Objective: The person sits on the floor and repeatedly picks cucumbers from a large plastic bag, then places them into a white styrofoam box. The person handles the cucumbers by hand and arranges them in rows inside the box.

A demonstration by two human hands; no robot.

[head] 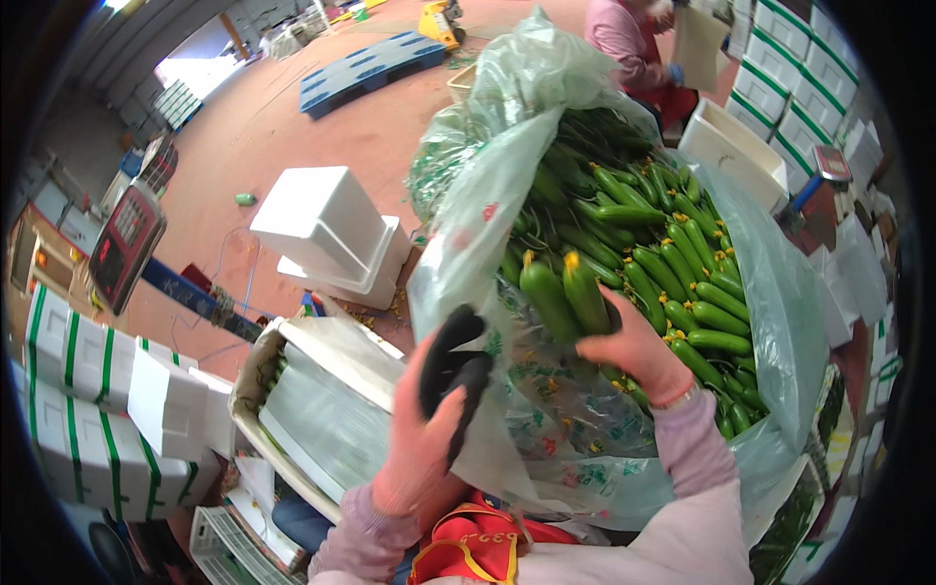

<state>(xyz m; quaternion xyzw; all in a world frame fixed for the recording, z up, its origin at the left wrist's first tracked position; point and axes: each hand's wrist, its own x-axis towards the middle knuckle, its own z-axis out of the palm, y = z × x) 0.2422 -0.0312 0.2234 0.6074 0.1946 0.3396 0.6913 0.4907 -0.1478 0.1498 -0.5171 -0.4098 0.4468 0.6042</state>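
My right hand (643, 347), in a pink glove, is closed around two green cucumbers (559, 300) with yellow blossom tips, held upright over the open bag. My left hand (439, 395), in a pink glove with black fingers, is raised at the bag's left edge, fingers curved apart and empty. Many more cucumbers (691, 270) lie piled in the large translucent plastic bag (790, 329), mainly right of and beyond my right hand. Left of my left hand, a white box (248, 395) lined with plastic film holds cucumbers, mostly hidden under a clear sheet.
A digital scale (128, 245) on a blue post stands left. White foam boxes (329, 227) sit on the floor ahead, beyond them a blue pallet (373, 69). Green-taped boxes (95, 431) are stacked left and back right. Another person (636, 51) sits beyond the bag, near an empty box (735, 153).
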